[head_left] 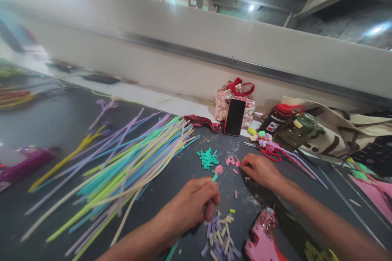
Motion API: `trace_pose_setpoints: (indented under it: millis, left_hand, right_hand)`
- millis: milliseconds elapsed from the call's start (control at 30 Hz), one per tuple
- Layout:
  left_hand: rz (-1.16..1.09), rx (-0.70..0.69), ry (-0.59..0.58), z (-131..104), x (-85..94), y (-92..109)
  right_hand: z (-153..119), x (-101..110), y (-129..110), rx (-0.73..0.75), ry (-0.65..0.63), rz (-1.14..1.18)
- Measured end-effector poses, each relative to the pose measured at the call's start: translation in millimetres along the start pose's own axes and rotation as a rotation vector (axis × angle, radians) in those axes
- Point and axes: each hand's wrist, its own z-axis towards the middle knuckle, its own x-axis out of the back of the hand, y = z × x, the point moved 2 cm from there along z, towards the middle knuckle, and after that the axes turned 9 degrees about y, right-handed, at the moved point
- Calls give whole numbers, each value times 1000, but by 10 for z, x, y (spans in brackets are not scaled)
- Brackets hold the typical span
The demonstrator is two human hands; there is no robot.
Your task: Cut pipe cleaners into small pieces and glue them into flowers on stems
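My left hand [196, 200] is closed in a pinch around a teal pipe cleaner stem [214, 178] with a pink tuft [218, 169] at its top. A teal length [172, 252] shows below the wrist, perhaps the same stem. My right hand [261, 171] reaches the small scatter of cut pink pipe cleaner pieces [232, 161], its fingertips pinched together at a pink piece [239, 164]. Just left of that scatter lies a heap of short teal pieces [207, 158]. Nearer to me are purple and cream pieces [219, 236].
Long pipe cleaners [122, 179] spread over the left side. A pink glue gun [261, 236] lies at front right, a purple tool [24, 167] at far left. A phone [234, 117] stands upright at the back, near a bottle [277, 118], scissors [250, 144] and finished-looking flowers [265, 140].
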Motion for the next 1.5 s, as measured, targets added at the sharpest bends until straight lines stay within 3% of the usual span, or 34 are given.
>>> trace_pose_setpoints:
  millis: [200, 300, 367, 467, 767, 933, 1167, 1333, 1500]
  left_hand:
    - [-222, 69, -62, 35, -11, -61]
    - [-283, 82, -92, 34, -11, -72]
    - [-288, 76, -57, 32, -2, -66]
    - [-276, 34, -4, 27, 8, -39]
    - [-235, -35, 80, 19, 11, -19]
    - [-279, -62, 103, 24, 9, -33]
    - [-269, -102, 62, 18, 1, -24]
    - [-221, -148, 24, -3, 6, -26]
    - [-202, -199, 6, -16, -11, -25]
  right_hand:
    - [-219, 189, -455, 7, -44, 238]
    - [-313, 260, -761, -56, -116, 580]
    - [-343, 276, -919, -85, -165, 722]
    - [-356, 261, -1044, -100, -180, 748]
    - [-369, 227, -1081, -152, -102, 746]
    - [-392, 199, -1084, -286, -180, 894]
    - [-431, 92, -1056, -405, -325, 1342]
    - [-429, 13, -1029, -412, -434, 1591]
    - [-433, -78, -1008, -423, -484, 1685]
